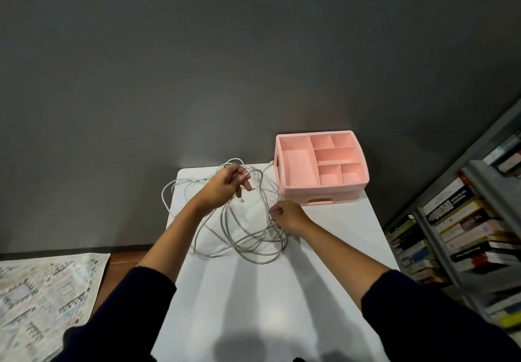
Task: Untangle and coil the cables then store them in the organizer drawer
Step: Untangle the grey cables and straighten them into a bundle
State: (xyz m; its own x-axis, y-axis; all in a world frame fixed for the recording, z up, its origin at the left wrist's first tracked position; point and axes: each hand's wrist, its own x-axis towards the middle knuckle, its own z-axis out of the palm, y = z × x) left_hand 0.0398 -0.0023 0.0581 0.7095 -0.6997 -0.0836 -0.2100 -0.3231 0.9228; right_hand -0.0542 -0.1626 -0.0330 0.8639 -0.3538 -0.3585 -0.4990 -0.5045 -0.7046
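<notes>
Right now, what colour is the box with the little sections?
Pink, seen in the head view: the organizer.

The cables (282,242) are thin, pale grey-white, and tangled in loose overlapping loops on the table's far half. The left hand (228,185) holds several strands raised, a plug end sticking out by its fingers. The right hand (287,216) pinches strands at the tangle's right edge. One end runs to the left side of the organizer (324,191), a pink box just right of the tangle. Its top has six open compartments, and its drawer (320,200) is closed.
</notes>
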